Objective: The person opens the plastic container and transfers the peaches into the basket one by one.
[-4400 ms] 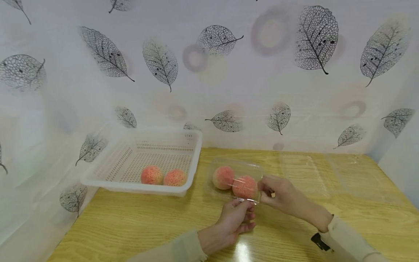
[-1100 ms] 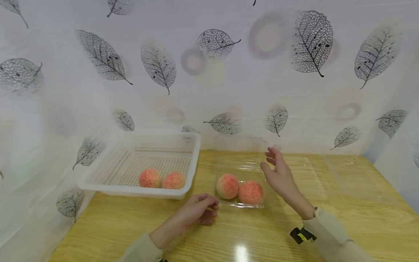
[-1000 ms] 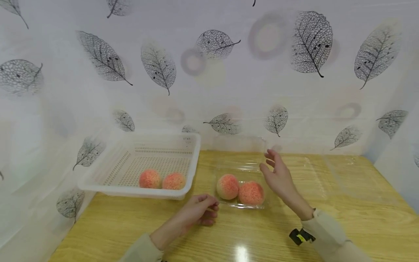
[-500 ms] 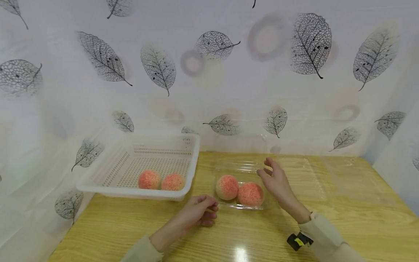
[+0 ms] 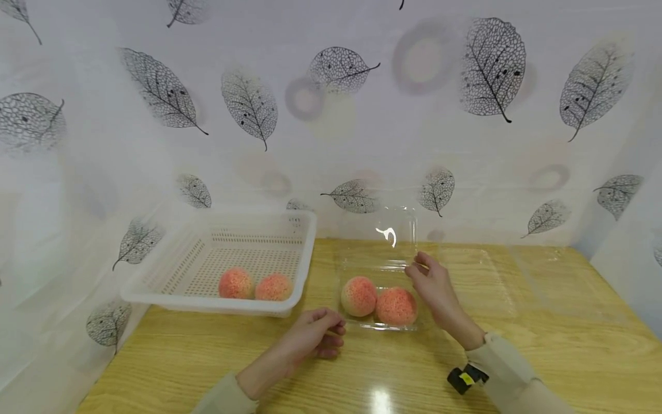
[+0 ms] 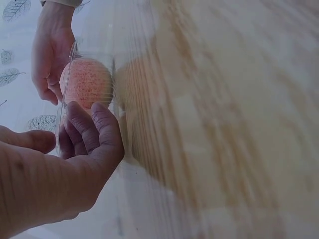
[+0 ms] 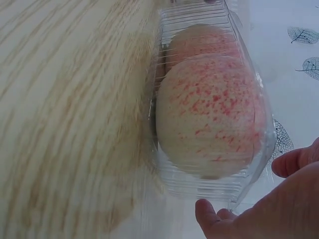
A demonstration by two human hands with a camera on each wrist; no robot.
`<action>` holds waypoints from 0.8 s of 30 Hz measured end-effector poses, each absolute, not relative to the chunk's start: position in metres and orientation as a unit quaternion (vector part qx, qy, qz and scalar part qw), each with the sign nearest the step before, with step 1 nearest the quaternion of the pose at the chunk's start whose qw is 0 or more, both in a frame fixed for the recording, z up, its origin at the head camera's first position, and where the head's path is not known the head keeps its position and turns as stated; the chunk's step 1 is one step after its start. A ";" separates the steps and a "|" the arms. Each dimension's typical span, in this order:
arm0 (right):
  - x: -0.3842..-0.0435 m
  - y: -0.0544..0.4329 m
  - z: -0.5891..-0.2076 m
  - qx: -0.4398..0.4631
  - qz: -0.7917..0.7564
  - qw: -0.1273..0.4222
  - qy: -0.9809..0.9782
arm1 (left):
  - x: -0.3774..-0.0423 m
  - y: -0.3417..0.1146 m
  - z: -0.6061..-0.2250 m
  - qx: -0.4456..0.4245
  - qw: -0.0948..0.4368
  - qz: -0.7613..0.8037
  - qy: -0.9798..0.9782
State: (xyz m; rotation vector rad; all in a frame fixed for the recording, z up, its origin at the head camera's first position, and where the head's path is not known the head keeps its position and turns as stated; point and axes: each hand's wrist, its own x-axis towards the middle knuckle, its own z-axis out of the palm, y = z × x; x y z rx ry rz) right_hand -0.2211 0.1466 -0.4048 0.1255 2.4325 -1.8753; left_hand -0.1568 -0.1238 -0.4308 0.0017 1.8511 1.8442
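Note:
A clear plastic clamshell box [image 5: 380, 326] stands on the table with its lid [image 5: 400, 236] raised at the back. Two pink-and-cream peaches, a left peach [image 5: 359, 296] and a right peach [image 5: 396, 306], lie side by side in its base. My left hand [image 5: 312, 336] rests at the front left corner, fingers loosely bent; in the left wrist view its thumb [image 6: 41, 141] is apart from the fingers. My right hand [image 5: 433, 287] is at the back right corner by the hinge. The right wrist view shows its thumb and fingertips apart, beside the box wall; contact is hard to tell.
To the left stands a white perforated plastic basket [image 5: 207, 299] with two more peaches [image 5: 236, 283] inside. More clear plastic containers [image 5: 476, 282] lie at the right of the wooden table [image 5: 207, 362]. A leaf-patterned curtain [image 5: 357, 132] hangs behind.
The box's lid has gone from down over the peaches to raised, and in the last half second it tilted further upright. My left hand moved left; my right hand shifted to the hinge.

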 end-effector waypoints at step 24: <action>-0.225 0.143 -0.411 0.058 -0.641 0.039 0.765 | -0.154 -0.125 -0.431 0.007 0.266 0.683 0.681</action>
